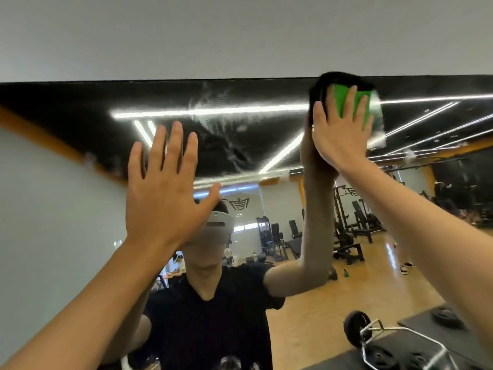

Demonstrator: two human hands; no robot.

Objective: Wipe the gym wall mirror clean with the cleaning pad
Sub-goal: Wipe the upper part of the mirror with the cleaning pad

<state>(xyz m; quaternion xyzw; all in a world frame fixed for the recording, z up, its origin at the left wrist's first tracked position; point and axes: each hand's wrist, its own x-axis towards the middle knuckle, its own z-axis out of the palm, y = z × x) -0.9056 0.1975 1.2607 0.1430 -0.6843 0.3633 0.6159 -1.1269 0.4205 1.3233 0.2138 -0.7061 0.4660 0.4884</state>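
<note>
While both arms reach up toward the gym wall mirror (pixel 80 209), the right hand (pixel 340 134) presses a green cleaning pad (pixel 346 102) flat against the glass just under the mirror's top edge, on the right side of the view. Its fingers (pixel 350 98) lie straight and spread across the pad's green face rather than curled around it, so this grip is open, palm pushing the pad to the surface; a dark backing shows around the pad's upper and left edges. The left hand (pixel 165 188) is raised lower and well to the left of the pad, fingers straight and splayed, thumb out, holding nothing; whether it touches the glass cannot be told. Smeared, whitish streaks (pixel 213 102) cross the upper part of the mirror between the two hands, over the reflection of bright ceiling light strips (pixel 210 111). A plain pale wall (pixel 240 36) runs above the mirror. Reflected in the glass are a person in a black T-shirt (pixel 213 316) wearing a white headset (pixel 220 227), weight machines (pixel 346 231) on a wooden floor (pixel 306 316), and a hex bar with plates (pixel 386 340) on a dark mat at lower right.
</note>
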